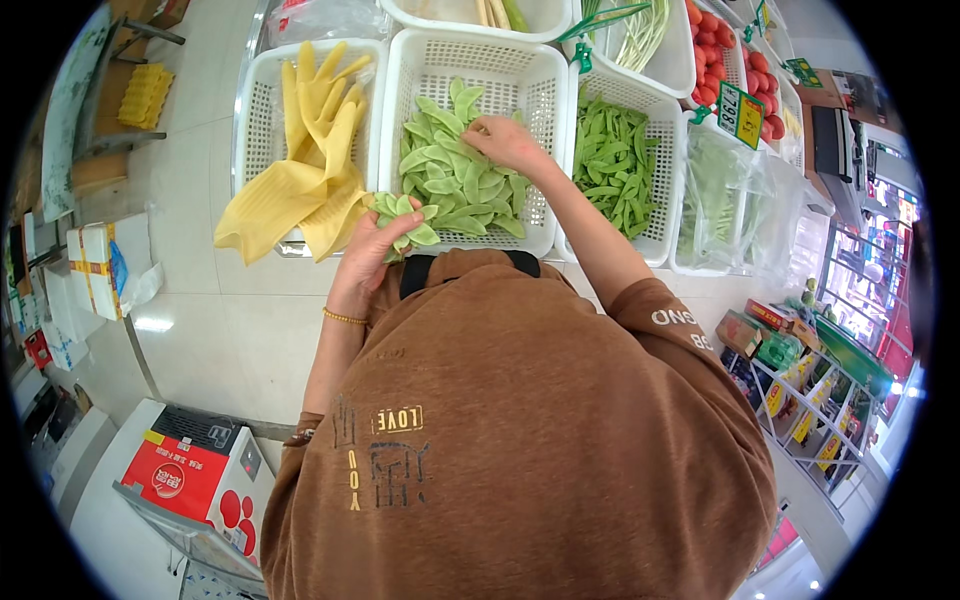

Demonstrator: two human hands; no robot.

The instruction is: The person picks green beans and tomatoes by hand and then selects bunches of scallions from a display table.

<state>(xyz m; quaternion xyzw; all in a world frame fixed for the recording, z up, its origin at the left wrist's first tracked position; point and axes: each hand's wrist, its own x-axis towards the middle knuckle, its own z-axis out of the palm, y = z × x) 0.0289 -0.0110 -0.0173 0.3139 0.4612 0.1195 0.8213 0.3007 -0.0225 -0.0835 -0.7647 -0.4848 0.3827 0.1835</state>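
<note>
In the head view my left hand (381, 238) is closed around a bunch of flat green bean pods (409, 217), held over the near left corner of a white plastic basket (555, 142). That basket holds a heap of the same pods (450, 176). My right hand (506, 142) reaches onto the far part of the heap, thumb and fingertips close together; whether a pod is between them cannot be told. Yellow rubber gloves (322, 165) lie in the white basket (259, 120) on the left, their cuffs hanging over its near rim.
Right of the heap stands a basket of darker green pods (615, 161), then plastic-bagged green vegetables (709, 195). Behind are a basket with long stalks (499, 15), thin green stems (645, 34) and red tomatoes (709, 52). A price card (740, 115) is clipped between baskets.
</note>
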